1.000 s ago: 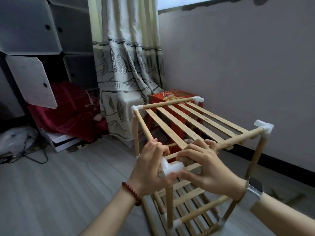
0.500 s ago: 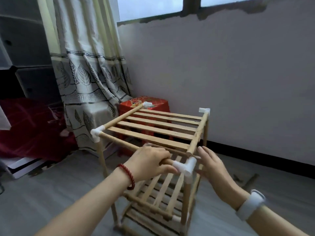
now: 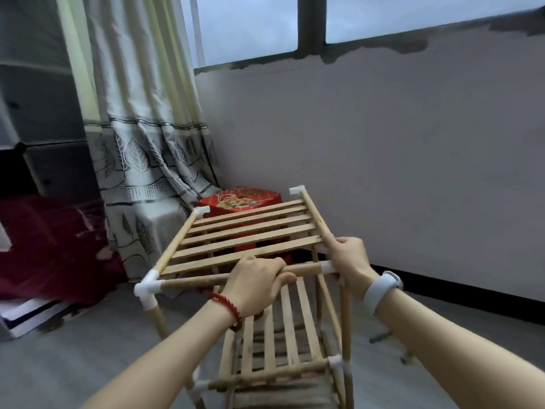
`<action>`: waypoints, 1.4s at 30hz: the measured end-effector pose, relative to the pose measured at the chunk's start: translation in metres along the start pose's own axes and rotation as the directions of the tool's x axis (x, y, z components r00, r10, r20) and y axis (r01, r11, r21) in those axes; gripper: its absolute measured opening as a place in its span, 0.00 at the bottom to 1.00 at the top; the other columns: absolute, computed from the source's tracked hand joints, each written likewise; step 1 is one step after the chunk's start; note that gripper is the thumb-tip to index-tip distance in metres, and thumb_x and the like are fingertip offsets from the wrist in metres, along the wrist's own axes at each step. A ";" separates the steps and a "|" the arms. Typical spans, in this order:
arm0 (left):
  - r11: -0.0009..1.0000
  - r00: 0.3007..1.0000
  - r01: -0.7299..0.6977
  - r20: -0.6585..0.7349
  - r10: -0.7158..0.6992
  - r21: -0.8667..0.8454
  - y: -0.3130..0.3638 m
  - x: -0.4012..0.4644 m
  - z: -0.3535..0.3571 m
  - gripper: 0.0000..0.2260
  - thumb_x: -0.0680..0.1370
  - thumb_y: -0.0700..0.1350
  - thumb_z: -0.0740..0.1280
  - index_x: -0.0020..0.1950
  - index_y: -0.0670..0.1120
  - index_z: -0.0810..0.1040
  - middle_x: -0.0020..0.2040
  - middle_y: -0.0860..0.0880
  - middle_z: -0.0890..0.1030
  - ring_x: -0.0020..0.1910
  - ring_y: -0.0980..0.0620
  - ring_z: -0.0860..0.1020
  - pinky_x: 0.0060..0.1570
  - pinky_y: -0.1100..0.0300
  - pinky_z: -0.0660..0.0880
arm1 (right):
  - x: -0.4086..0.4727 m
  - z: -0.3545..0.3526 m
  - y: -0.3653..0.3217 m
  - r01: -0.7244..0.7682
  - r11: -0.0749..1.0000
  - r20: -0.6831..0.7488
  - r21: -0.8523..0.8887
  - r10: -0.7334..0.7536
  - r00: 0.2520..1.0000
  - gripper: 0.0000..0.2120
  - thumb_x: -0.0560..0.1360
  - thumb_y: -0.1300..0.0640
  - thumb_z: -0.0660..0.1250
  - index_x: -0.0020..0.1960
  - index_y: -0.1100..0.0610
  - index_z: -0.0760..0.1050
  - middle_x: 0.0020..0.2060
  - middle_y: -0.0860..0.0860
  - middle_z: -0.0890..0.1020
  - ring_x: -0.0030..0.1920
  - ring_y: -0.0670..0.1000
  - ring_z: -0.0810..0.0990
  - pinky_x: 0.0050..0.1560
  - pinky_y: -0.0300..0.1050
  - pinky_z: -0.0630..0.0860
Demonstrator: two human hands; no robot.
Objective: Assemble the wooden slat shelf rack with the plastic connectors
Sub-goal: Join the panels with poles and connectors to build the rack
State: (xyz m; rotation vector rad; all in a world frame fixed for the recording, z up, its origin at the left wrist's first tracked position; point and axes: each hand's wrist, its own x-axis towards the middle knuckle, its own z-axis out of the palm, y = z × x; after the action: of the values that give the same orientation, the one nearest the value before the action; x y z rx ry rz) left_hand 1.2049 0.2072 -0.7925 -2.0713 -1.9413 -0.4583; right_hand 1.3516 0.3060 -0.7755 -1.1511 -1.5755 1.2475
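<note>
Wooden slat shelf rack [image 3: 247, 234] upright on the grey floor [image 3: 73, 358], near the corner under the window, with a red box [image 3: 244, 199] just behind it and a leaf-patterned curtain [image 3: 147, 160] to its left. Two slatted tiers visible, top and lower, joined by round wooden posts.

Left hand [image 3: 255, 286], red bead bracelet [image 3: 228, 311] at the wrist, curled over the near top rail [image 3: 200, 281], fingers wrapped round it from above. Right hand [image 3: 348, 264], pale watch [image 3: 380, 287] at the wrist, closed over the near right top corner, covering most of the connector there; a bit of white plastic showing beside the palm.

White plastic connectors seen at the near left top corner [image 3: 147, 289], at both far top corners, and at the lower tier's near corners.
</note>
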 end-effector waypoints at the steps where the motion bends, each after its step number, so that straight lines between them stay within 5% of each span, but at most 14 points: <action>1: 0.999 0.998 0.039 -0.050 -0.039 0.000 -0.001 0.001 -0.001 0.15 0.81 0.57 0.51 0.52 0.52 0.74 0.40 0.57 0.74 0.39 0.57 0.73 0.53 0.62 0.64 | 0.009 0.002 -0.010 0.032 0.998 0.027 -0.059 -0.030 0.999 0.16 0.78 0.51 0.61 0.34 0.58 0.71 0.29 0.54 0.70 0.27 0.50 0.68 0.25 0.39 0.64; 7: 0.941 0.914 0.242 -0.270 -0.303 -0.238 -0.011 -0.009 0.002 0.14 0.81 0.55 0.54 0.51 0.50 0.76 0.38 0.56 0.75 0.39 0.55 0.75 0.48 0.59 0.68 | 0.038 0.034 -0.062 0.261 0.912 0.272 -0.317 -0.177 0.946 0.15 0.77 0.52 0.61 0.36 0.59 0.73 0.28 0.52 0.72 0.25 0.48 0.68 0.23 0.39 0.65; 12: 0.803 0.887 0.191 -0.251 -0.387 -0.564 -0.011 -0.023 0.020 0.17 0.79 0.53 0.55 0.59 0.46 0.77 0.49 0.51 0.78 0.49 0.55 0.76 0.50 0.59 0.74 | 0.044 0.050 -0.068 0.441 0.765 0.386 -0.469 -0.272 0.882 0.14 0.77 0.51 0.61 0.38 0.59 0.74 0.24 0.48 0.69 0.16 0.42 0.64 0.19 0.34 0.63; 16: 0.745 0.841 0.142 -0.317 -0.438 -0.651 0.002 -0.036 0.043 0.11 0.79 0.44 0.63 0.60 0.45 0.77 0.50 0.51 0.75 0.49 0.55 0.76 0.51 0.60 0.76 | 0.036 0.050 -0.065 0.547 0.660 0.451 -0.515 -0.334 0.827 0.12 0.78 0.51 0.61 0.45 0.58 0.79 0.25 0.46 0.70 0.23 0.44 0.66 0.26 0.36 0.65; 20: 0.611 0.838 0.191 -0.197 -0.510 -0.768 0.016 -0.062 0.071 0.12 0.78 0.45 0.64 0.60 0.46 0.76 0.54 0.52 0.75 0.53 0.52 0.76 0.55 0.54 0.75 | 0.015 0.057 -0.042 0.639 0.555 0.545 -0.533 -0.352 0.761 0.14 0.76 0.51 0.61 0.49 0.59 0.80 0.30 0.49 0.75 0.26 0.46 0.69 0.33 0.39 0.71; 22: 0.647 0.871 0.225 -0.146 -0.468 -0.729 0.019 -0.077 0.082 0.12 0.76 0.49 0.67 0.57 0.47 0.78 0.53 0.52 0.73 0.51 0.52 0.75 0.51 0.55 0.76 | 0.001 0.054 -0.023 0.677 0.514 0.592 -0.527 -0.350 0.726 0.12 0.75 0.50 0.61 0.50 0.55 0.79 0.33 0.50 0.78 0.29 0.49 0.72 0.38 0.44 0.75; 25: 0.867 0.935 0.138 -0.227 -0.274 -0.478 0.024 -0.090 0.091 0.12 0.72 0.53 0.67 0.49 0.47 0.80 0.48 0.50 0.77 0.45 0.51 0.77 0.41 0.58 0.77 | -0.020 0.043 0.003 0.733 0.415 0.655 -0.539 -0.342 0.674 0.10 0.75 0.49 0.61 0.52 0.51 0.76 0.30 0.47 0.76 0.31 0.48 0.75 0.36 0.44 0.75; 28: 0.944 0.924 0.007 -0.358 -0.132 -0.330 0.028 -0.096 0.086 0.09 0.73 0.49 0.65 0.40 0.45 0.78 0.39 0.48 0.77 0.37 0.52 0.75 0.33 0.56 0.76 | -0.041 0.026 0.031 0.784 0.312 0.708 -0.537 -0.340 0.619 0.17 0.73 0.48 0.64 0.60 0.53 0.75 0.29 0.42 0.72 0.34 0.48 0.75 0.38 0.41 0.73; 31: 0.981 0.898 -0.014 -0.435 -0.073 -0.193 0.019 -0.098 0.084 0.08 0.72 0.50 0.65 0.42 0.46 0.74 0.39 0.49 0.75 0.39 0.52 0.70 0.40 0.57 0.70 | -0.060 0.003 0.063 0.798 0.277 0.752 -0.535 -0.275 0.599 0.17 0.72 0.51 0.67 0.59 0.55 0.73 0.33 0.45 0.74 0.35 0.49 0.74 0.36 0.37 0.66; 34: 0.984 0.979 -0.108 -0.187 0.081 -0.139 0.015 -0.097 0.094 0.15 0.71 0.57 0.63 0.50 0.49 0.74 0.46 0.50 0.77 0.46 0.52 0.74 0.49 0.55 0.71 | -0.072 -0.018 0.092 0.802 0.218 0.772 -0.556 -0.221 0.596 0.19 0.73 0.47 0.65 0.60 0.55 0.68 0.42 0.50 0.81 0.43 0.55 0.80 0.39 0.39 0.68; 38: 0.961 0.969 -0.225 0.066 0.238 -0.160 0.041 -0.096 0.117 0.13 0.76 0.56 0.58 0.47 0.49 0.78 0.39 0.53 0.79 0.36 0.52 0.79 0.31 0.60 0.74 | -0.074 -0.044 0.128 0.800 0.175 0.779 -0.573 -0.187 0.599 0.22 0.74 0.44 0.65 0.59 0.58 0.69 0.44 0.51 0.81 0.46 0.56 0.79 0.47 0.41 0.68; 42: 0.956 0.956 -0.250 0.119 0.269 -0.157 0.074 -0.075 0.135 0.12 0.79 0.54 0.59 0.53 0.49 0.77 0.49 0.51 0.79 0.50 0.51 0.75 0.48 0.57 0.68 | -0.064 -0.079 0.161 0.746 0.203 0.725 -0.634 -0.178 0.665 0.22 0.73 0.39 0.65 0.55 0.57 0.72 0.40 0.44 0.72 0.47 0.52 0.77 0.59 0.41 0.61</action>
State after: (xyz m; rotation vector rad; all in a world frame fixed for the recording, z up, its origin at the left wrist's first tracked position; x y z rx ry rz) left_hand 1.2816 0.1877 -0.9446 -2.4674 -1.7134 -0.4123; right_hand 1.4707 0.2799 -0.9212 -0.6948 -2.9845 0.0346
